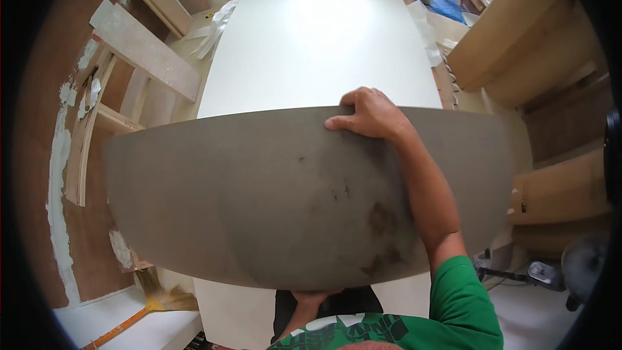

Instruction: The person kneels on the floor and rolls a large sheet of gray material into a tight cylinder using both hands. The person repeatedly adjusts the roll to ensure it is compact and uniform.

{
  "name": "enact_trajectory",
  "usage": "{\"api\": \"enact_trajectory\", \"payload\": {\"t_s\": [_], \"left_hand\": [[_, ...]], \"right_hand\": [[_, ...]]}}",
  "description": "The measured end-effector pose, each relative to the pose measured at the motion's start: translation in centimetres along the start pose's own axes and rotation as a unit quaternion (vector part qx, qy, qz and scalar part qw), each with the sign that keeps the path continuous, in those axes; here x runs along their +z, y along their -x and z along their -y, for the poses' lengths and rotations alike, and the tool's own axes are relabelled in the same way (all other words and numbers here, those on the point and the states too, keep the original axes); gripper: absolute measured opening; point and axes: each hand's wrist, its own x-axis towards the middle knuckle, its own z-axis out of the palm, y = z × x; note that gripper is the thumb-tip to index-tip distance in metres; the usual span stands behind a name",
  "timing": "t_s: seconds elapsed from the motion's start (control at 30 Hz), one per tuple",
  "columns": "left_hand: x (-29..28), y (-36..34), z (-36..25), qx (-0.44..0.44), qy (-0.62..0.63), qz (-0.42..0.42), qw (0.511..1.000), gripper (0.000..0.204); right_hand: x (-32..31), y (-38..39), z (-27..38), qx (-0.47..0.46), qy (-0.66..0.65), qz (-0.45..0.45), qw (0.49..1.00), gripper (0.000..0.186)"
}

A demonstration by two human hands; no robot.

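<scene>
A wide grey-brown panel point(272, 201) with dark stains and small marks on its face spans the view in front of me. My right hand point(369, 112) grips its far edge, with the thumb on the stained face and the fingers over the edge. At the panel's near edge, close to my body, my left hand point(314, 297) supports it from below; the fingers of that hand are hidden under the panel. Beneath and beyond lies a large glossy white sheet point(317, 45), partly covered by the panel.
Wooden frame pieces and a pale board point(146, 48) stand at the left, by a wall with filler streaks. A broom point(152, 301) lies lower left. Cardboard boxes point(560, 188) and a brown panel point(512, 26) are at the right. A blue tarp point(447, 5) lies at the back.
</scene>
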Motion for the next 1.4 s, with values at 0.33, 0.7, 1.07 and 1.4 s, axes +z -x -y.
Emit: {"api": "enact_trajectory", "payload": {"t_s": [0.33,0.7,1.07,1.4], "left_hand": [[1.6,-5.9,-0.2,-0.016,-0.049,-0.020,0.998,0.086],[2.5,-5.2,4.0,0.019,-0.076,0.022,0.997,0.066],[-8.6,19.1,11.8,0.054,0.115,-0.237,0.963,0.046],[-14.3,32.8,8.2,0.490,-0.189,-0.408,0.747,0.048]], "right_hand": [[-10.0,15.4,14.5,-0.150,0.099,-0.145,0.973,0.035],[0.9,35.9,18.6,-0.293,0.195,-0.227,0.908,0.013],[17.2,46.9,18.4,-0.304,0.193,-0.236,0.902,0.009],[25.9,54.6,19.9,-0.316,0.156,-0.169,0.921,0.013]]}}
